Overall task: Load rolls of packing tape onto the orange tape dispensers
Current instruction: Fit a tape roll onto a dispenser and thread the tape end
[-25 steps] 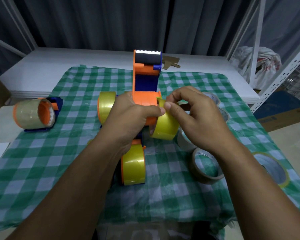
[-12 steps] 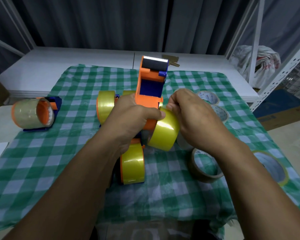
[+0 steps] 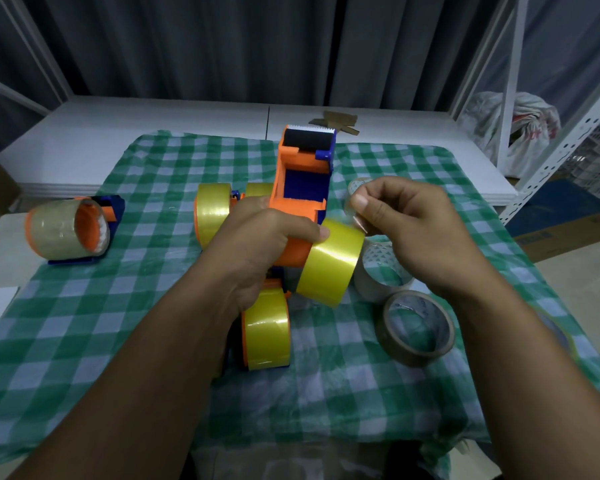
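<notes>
My left hand (image 3: 260, 247) grips an orange and blue tape dispenser (image 3: 303, 178) held above the checked cloth, its toothed blade pointing away. A yellow tape roll (image 3: 329, 268) sits partway on the dispenser's orange hub, my left thumb against it. My right hand (image 3: 413, 230) pinches the clear free end of tape (image 3: 355, 209) pulled up from that roll. Two other dispensers loaded with yellow rolls lie close by: one (image 3: 210, 216) behind my left hand, one (image 3: 267, 334) below it.
A loaded dispenser with a clear roll (image 3: 66, 230) lies at the left edge of the green checked cloth (image 3: 153, 306). Loose rolls lie on the right: a brown one (image 3: 416, 329) and a pale one (image 3: 381, 275). White metal shelving (image 3: 568, 140) stands at the right.
The right hand has come off the roll's side and lifted the tape's free end up and to the right. The dispenser tilted slightly left.
</notes>
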The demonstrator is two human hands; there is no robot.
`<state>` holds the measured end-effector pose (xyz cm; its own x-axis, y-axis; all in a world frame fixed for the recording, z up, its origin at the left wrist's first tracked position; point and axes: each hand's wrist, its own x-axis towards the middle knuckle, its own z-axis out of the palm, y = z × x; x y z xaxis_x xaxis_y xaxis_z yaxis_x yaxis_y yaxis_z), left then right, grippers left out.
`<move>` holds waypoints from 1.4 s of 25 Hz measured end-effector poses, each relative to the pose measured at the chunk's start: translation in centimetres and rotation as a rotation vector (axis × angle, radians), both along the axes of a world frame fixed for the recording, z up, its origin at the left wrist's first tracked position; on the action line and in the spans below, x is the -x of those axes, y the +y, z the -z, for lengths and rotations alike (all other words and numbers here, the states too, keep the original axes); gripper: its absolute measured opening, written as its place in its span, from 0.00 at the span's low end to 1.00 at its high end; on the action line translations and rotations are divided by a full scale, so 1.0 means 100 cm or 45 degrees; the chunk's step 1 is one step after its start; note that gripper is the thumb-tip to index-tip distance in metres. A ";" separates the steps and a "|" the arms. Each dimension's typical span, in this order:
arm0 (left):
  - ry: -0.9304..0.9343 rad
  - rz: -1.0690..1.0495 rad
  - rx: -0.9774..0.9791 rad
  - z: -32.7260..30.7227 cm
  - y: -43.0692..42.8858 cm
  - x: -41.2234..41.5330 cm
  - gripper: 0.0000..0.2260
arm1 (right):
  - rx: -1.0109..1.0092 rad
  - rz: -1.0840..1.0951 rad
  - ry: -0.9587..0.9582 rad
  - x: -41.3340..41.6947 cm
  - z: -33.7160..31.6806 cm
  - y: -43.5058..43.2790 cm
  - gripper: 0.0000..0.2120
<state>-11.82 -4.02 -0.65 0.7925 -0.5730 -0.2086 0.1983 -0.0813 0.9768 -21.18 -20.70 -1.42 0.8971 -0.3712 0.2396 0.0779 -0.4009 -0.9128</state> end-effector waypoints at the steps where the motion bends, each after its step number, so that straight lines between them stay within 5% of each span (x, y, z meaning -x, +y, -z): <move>1: 0.017 -0.033 0.013 0.000 0.000 -0.001 0.08 | -0.046 0.039 -0.008 -0.001 0.002 0.001 0.08; 3: 0.048 -0.092 0.044 0.000 0.000 -0.003 0.08 | -0.078 0.064 -0.003 -0.001 0.004 0.001 0.10; 7: 0.083 -0.139 0.118 -0.003 0.000 -0.003 0.07 | -0.112 -0.155 0.235 0.002 0.009 0.000 0.42; 9: 0.090 -0.144 0.148 -0.003 0.000 -0.003 0.07 | -0.129 -0.241 0.278 0.002 0.013 0.001 0.47; 13: 0.119 -0.099 0.207 -0.005 0.001 -0.002 0.07 | -0.229 -0.169 0.139 -0.001 0.014 -0.001 0.35; 21: 0.105 -0.101 0.206 -0.005 -0.001 0.001 0.06 | -0.233 -0.142 -0.043 -0.002 0.013 -0.005 0.36; 27: 0.057 0.026 0.246 -0.007 -0.001 0.001 0.19 | -0.166 -0.216 -0.016 0.001 0.008 -0.002 0.40; 35: -0.009 0.073 0.267 -0.012 0.001 0.003 0.23 | -0.148 -0.290 -0.015 0.002 0.004 0.000 0.37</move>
<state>-12.13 -3.95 0.52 0.7583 -0.6477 -0.0745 0.1922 0.1129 0.9748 -21.36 -20.72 -1.83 0.9581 -0.1853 0.2185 0.1655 -0.2645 -0.9501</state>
